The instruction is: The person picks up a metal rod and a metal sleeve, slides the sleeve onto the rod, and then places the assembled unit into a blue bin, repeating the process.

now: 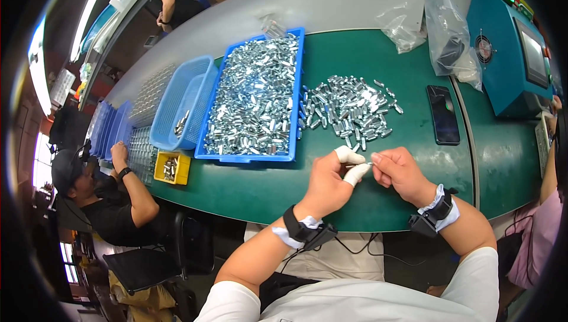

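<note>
Over the green table, my two hands meet near its front edge. White finger cots cover the thumb and index finger of my left hand (326, 185), which are closed in a pinch. My right hand (405, 174) pinches from the other side, its fingertips against the left ones. A small silver metal part (368, 164) shows between the fingertips, mostly hidden by them. Just beyond my hands lies a loose pile of short silver metal parts (349, 109). To its left, a blue tray (248, 157) is filled with many similar parts.
Further left stand a light blue basket (163, 143) with a few parts and a yellow bin (171, 180). A black phone (445, 115), plastic bags (452, 44) and a teal machine (503, 56) are on the right. A co-worker (118, 204) sits at the left.
</note>
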Motion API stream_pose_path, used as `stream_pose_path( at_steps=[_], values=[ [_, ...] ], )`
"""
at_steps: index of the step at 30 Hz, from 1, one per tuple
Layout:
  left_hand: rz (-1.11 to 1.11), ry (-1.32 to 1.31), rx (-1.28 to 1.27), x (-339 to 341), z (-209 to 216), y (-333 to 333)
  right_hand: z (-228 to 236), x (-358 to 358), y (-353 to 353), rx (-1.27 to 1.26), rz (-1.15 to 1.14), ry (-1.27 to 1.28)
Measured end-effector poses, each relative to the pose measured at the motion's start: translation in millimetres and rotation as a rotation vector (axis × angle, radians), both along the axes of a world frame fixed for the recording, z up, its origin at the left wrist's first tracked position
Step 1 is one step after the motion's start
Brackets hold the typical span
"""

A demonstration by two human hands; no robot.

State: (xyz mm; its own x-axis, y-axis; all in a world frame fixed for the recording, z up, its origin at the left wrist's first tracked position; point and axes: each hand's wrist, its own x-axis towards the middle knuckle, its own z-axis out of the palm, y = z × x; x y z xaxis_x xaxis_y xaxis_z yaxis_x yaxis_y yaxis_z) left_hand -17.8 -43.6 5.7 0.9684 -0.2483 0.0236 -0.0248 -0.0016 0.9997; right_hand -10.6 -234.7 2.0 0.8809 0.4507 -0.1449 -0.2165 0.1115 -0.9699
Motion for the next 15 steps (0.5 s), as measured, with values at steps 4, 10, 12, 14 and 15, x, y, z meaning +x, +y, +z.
stream_pose_path(
  at_steps=[4, 10, 12, 14, 15],
  values=[
    [0.017, -0.278, 0.156, 0, 7, -2, -4, 2, -2, 0.106, 0.020, 0.066],
    [0.106, -0.241, 0.274, -6, 12, 20, -2, -2, 5, -0.019, -0.053, -0.059],
    [0.238, -0.169, 0.177, 3, 15, 43, -3, 0, 1, -0.064, -0.107, -0.066],
    [0.442, -0.217, 0.186, 24, 23, 79, -8, 6, -3, 0.144, -0.143, 0.017],
    [0.488, -0.200, 0.236, 33, 28, 98, -7, 6, -1, 0.143, -0.166, 0.034]
  ],
)
